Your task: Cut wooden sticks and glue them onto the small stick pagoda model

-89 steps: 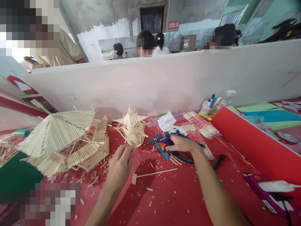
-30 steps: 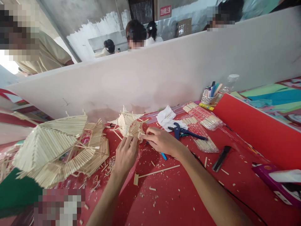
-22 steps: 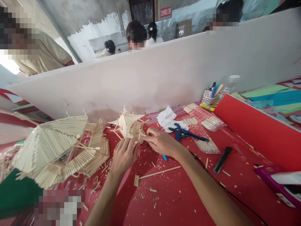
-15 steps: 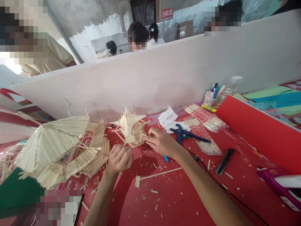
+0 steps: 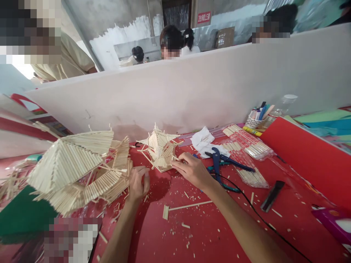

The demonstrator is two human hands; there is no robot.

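Our right hand point(image 5: 192, 170) touches the right edge of the small pavilion point(image 5: 157, 143) on the tabletop point(image 5: 159, 244), its grip unclear, while our left hand point(image 5: 138, 183) is half-curled nearby, contents hidden; a careless sideways push might knock the pavilion askew.

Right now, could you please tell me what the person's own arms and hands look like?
The left forearm and right forearm are bare as far as they show, with no sleeve or watch in sight. The left hand and right hand are ungloved, and I can make out no rings or markings.
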